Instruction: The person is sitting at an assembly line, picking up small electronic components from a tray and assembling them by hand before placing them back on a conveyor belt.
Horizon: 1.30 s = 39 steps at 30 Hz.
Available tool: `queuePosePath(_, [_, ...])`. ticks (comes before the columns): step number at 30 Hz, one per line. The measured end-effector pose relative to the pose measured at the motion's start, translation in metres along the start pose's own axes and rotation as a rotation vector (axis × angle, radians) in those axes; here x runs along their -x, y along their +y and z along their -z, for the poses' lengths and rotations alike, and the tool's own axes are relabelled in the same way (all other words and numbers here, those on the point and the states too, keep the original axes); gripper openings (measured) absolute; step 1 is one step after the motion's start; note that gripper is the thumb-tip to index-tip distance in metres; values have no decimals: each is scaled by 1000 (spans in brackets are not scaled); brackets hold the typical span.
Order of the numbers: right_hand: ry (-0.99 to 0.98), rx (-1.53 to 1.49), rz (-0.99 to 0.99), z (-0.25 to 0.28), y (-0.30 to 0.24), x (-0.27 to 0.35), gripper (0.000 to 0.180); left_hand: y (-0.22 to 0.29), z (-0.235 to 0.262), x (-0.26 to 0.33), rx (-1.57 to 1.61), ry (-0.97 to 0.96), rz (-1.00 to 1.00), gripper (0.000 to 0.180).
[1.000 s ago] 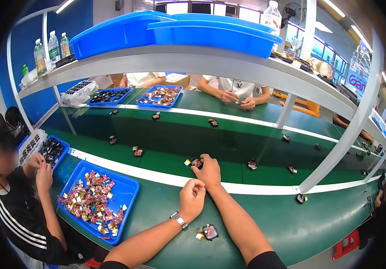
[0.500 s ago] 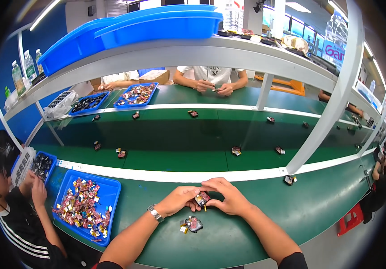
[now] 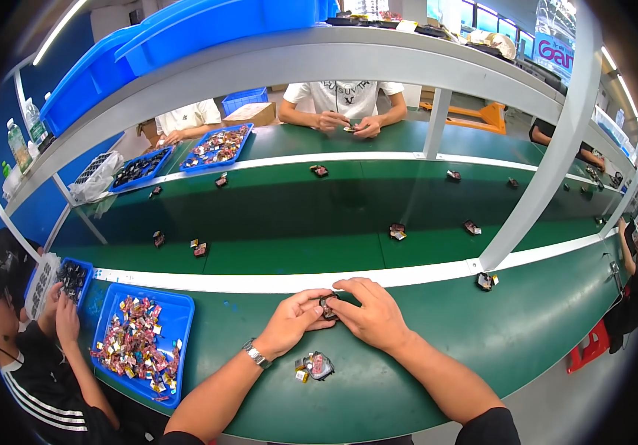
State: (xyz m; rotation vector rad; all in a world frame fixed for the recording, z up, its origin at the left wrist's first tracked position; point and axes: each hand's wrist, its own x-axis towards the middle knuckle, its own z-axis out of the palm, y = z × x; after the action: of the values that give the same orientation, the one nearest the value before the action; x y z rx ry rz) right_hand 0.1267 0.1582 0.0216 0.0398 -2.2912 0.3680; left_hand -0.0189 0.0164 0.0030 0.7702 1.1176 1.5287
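Observation:
Between my hands is a small electronic unit, a dark shell with a circuit board in it, partly hidden by my fingers. My left hand, with a metal-band watch at its wrist, grips the unit from the left between thumb and fingers. From the right, my right hand closes on it, thumb pressed to its face and fingers bent over the far side. A second unit lies on the green bench nearer to me, its board showing in a dark shell, with a small yellow-and-white part beside it.
Left of me, a blue tray holds many small boards. Another person's hands work beside it. Several units lie on the green belt beyond a white rail. A shelf beam and slanted post stand ahead.
My hands have moved slightly away from me with the unit. The right thumb now presses on its face, and the yellow part that hung below it no longer shows. The whole view has shifted slightly.

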Motion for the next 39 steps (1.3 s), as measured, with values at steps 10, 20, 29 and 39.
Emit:
queuePosePath(10, [-195,-144,-31,6,10,3,22,-5,-1,-1,-76,3,2,36])
queuePosePath(20, [-173,-260,-139,0,11,7,10,-3,1,-1,-71,-34,-5,39])
queuePosePath(29, [-176,-293,-205,-3,4,8,13,-1,0,1,-110,-71,-14,42])
queuePosePath(39, [-61,-284,-191,-4,-2,11,13,-1,-2,0,-119,-31,6,37])
